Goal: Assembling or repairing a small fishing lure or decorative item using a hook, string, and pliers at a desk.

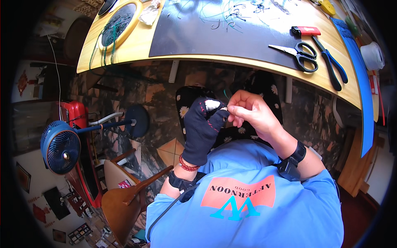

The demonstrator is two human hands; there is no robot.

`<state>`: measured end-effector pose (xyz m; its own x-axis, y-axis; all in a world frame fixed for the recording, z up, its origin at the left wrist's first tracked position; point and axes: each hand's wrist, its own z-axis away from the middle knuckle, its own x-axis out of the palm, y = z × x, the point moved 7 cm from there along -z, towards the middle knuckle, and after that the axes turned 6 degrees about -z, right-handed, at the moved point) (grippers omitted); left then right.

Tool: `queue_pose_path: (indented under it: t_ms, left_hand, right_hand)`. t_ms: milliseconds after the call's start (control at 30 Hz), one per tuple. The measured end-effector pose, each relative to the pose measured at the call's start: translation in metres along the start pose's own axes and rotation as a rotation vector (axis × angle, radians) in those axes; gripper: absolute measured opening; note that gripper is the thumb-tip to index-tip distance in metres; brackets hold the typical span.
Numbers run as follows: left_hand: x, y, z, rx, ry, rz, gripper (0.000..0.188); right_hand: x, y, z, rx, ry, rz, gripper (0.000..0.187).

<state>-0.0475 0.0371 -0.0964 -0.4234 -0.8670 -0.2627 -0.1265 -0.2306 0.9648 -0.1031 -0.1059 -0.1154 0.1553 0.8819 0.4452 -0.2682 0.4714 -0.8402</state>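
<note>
Your left hand (203, 126) wears a dark glove w/ red stitching; its fingers curl in narrow, tips meeting your right hand (248, 110) in front of your chest, well below the worktop's (136, 43) near edge. Right hand is bare, fingers pinched tight against the glove's fingertips. A thin green thread (226, 94) pokes up just above where the two hands touch; both seem to pinch it, but it's too fine to tell exactly how it's held. A white patch shows on the glove near the thumb.

Red bead bracelet (188, 166) sits on your left wrist, black bands on both wrists.

On the worktop: a dark mat (198, 37) covers the middle, w/ loose green threads and small hooks (231, 16) scattered toward the far edge. Black scissors (300, 53) lie at the mat's right near corner, closed. Blue-handled pliers (331, 64) lie just right of them, near the right edge. A red-and-black tool (305, 30) sits just above the scissors. A round yellow-rimmed tray (119, 24) w/ dark green thread sits at the left far corner, strands hanging over the left edge.

Off the worktop, a blue fan (60, 146) stands at your left, a wooden chair (124, 198) near it.
</note>
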Motion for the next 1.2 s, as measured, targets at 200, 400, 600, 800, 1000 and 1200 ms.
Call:
queue_pose_path:
  t_ms: [200,400,600,800,1000,1200]
  left_hand:
    - [-0.002,0.012,0.001,0.159,0.035,-0.141,0.015]
    - [-0.001,0.014,0.004,0.183,-0.001,-0.174,0.016]
    - [-0.006,0.025,0.007,0.191,0.101,-0.2,0.018]
    - [0.006,0.072,0.019,0.706,-0.192,-0.451,0.043]
    - [0.015,0.065,0.008,0.732,-0.202,-0.512,0.05]
    - [0.012,0.056,-0.011,0.714,-0.186,-0.668,0.037]
  right_hand:
    - [-0.002,0.008,0.002,0.108,-0.034,-0.056,0.018]
    - [-0.002,0.018,0.003,0.241,-0.018,-0.22,0.015]
    - [-0.014,0.014,0.004,0.15,0.049,-0.141,0.012]
    - [-0.017,-0.002,0.005,0.061,0.044,0.04,0.011]
    - [-0.011,-0.012,0.011,0.051,0.022,0.179,0.011]
    - [-0.021,-0.013,0.016,0.096,-0.034,0.111,0.01]
